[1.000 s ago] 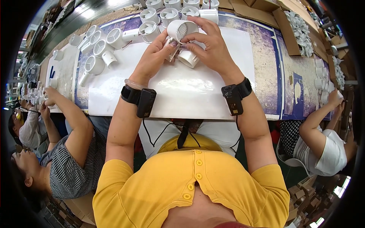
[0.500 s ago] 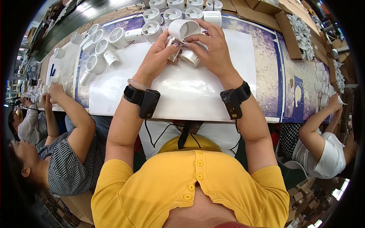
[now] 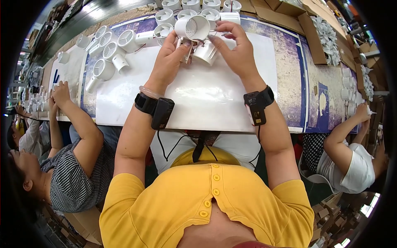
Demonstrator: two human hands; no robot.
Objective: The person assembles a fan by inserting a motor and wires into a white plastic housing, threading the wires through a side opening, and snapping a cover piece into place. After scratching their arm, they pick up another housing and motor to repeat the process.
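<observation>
A white round fan housing (image 3: 185, 27) with a slatted grille is held up over the far middle of the table. Beneath it a white open handle (image 3: 205, 53) slants toward me, and thin wires show where the two meet. My left hand (image 3: 169, 58) is closed on a narrow white handle piece (image 3: 185, 50), its fingers also against the housing's left side. On the other side my right hand (image 3: 237, 49) is curled, its thumb at the joint of housing and handle and its fingertips by the housing's right edge. The exact hold of those fingertips is partly hidden.
White fan rings (image 3: 164, 17) with blades stand in rows behind my hands. Several handheld fan housings (image 3: 103, 69) lie at the left on the white sheet (image 3: 136, 99). An open carton (image 3: 313, 39) of white parts stands far right. Co-workers sit on both sides.
The fan housing has turned, so its open rim now faces right and its grille is seen inside. My right hand has shifted slightly right, its fingers spreading off the housing's top.
</observation>
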